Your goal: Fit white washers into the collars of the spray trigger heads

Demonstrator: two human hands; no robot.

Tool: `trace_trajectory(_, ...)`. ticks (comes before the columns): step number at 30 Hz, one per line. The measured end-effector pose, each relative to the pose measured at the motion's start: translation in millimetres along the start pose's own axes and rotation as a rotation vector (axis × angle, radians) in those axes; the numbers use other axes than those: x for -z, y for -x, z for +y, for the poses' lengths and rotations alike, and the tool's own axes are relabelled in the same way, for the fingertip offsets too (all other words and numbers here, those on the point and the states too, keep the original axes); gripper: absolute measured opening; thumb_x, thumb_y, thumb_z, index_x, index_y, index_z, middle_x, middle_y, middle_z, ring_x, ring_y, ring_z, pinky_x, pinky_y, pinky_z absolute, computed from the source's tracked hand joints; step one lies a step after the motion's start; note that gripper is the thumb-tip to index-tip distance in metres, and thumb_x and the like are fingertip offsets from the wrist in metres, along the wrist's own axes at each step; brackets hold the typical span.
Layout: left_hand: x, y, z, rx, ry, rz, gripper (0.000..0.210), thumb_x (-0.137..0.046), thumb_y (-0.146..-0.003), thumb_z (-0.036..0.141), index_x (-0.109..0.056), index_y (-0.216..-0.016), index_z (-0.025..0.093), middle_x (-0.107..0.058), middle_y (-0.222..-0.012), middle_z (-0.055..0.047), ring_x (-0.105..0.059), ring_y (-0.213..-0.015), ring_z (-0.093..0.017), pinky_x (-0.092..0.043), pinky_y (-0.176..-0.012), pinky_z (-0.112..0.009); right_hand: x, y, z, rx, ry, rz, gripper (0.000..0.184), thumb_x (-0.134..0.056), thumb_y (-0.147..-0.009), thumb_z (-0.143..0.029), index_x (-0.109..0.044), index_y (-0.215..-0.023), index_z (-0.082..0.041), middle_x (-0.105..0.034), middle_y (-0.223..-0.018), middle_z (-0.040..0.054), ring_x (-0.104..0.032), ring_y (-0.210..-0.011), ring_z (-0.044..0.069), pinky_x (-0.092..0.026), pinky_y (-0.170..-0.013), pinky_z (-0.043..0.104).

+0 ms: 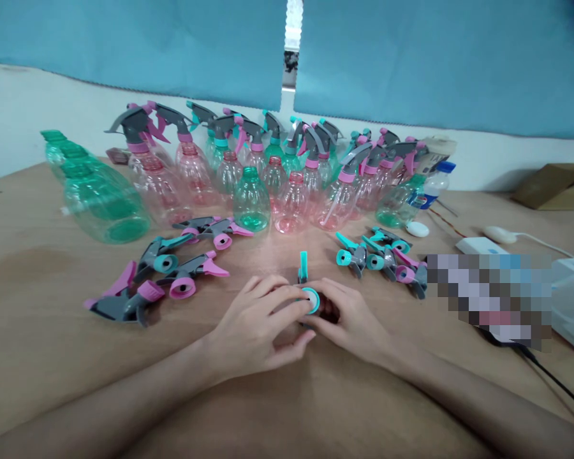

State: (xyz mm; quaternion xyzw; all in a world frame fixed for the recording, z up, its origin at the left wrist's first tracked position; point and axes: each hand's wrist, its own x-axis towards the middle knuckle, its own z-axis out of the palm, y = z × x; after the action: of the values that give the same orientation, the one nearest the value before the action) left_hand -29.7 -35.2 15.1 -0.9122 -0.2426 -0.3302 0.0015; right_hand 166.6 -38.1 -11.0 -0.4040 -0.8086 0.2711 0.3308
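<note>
Blue cloth (pixel 134 51) covers the upper part of the white wall (pixel 19 121), and below it a wooden table (pixel 43 306) spreads across the view. Along the back, pink and green spray bottles (pixel 337 210) crowd together, many topped with sprayers, perhaps pushed there to leave working room in front. Open-necked pink bottles (pixel 295 207) and a green bottle (pixel 251 207) stand along the front edge of that crowd, where their mouths are easy to reach; more open green bottles (pixel 108 207) are at the left. A brown cardboard box (pixel 552 185) sits at the far right.

The left hand (pixel 263 325) and right hand (pixel 351 322) meet low in the middle. Between them is a grey-and-teal trigger sprayer head (pixel 312 298), its collar mouth facing the camera, an angle that seems to suit work on the opening. The right thumb and forefinger clasp its side, probably to steady it. Left fingertips rest at the collar while the left thumb stands apart; whether other left fingers grip it is hidden.

Loose pink-collared sprayer heads (pixel 182 287) and teal-collared ones lie on both sides, seemingly arranged within easy reach.
</note>
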Motion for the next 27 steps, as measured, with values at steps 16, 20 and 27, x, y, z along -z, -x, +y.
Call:
trace_trajectory(16,-6.0,0.6,4.5,-0.027,-0.131,-0.078,0.019,-0.057,-0.083,0.031,-0.059,-0.095,0.017,-0.066,-0.100,-0.005,-0.053,-0.090,-0.023,-0.040,-0.073,-0.035,2.8,1.7,-0.1,-0.009,0.084,-0.013,0.030,-0.056,-0.082,-0.017,-0.064,-0.110,-0.013,-0.052,-0.059,-0.0047,-0.043,-0.051,0.009,-0.036,-0.052,0.020)
trace_trajectory(20,-8.6,2.8,4.9,-0.022,-0.132,-0.093,0.018,-0.055,-0.084,0.028,-0.058,-0.098,0.017,-0.065,-0.101,-0.005,-0.052,-0.091,-0.023,-0.041,-0.072,-0.034,2.0,2.1,1.3,-0.001,0.101,-0.009,0.028,-0.056,-0.083,-0.020,-0.064,-0.110,-0.016,-0.054,-0.059,-0.0046,-0.043,-0.051,0.009,-0.037,-0.052,0.020)
trace_trajectory(27,-6.6,3.2,-3.1,0.046,-0.097,-0.030,0.017,-0.057,-0.082,0.027,-0.058,-0.097,0.018,-0.056,-0.100,-0.009,-0.051,-0.088,-0.022,-0.045,-0.075,-0.036,2.2,3.2,1.2,-0.005,0.084,-0.022,0.029,-0.058,-0.085,-0.029,-0.064,-0.111,-0.018,-0.055,-0.061,-0.0040,-0.047,-0.053,0.010,-0.039,-0.053,0.020)
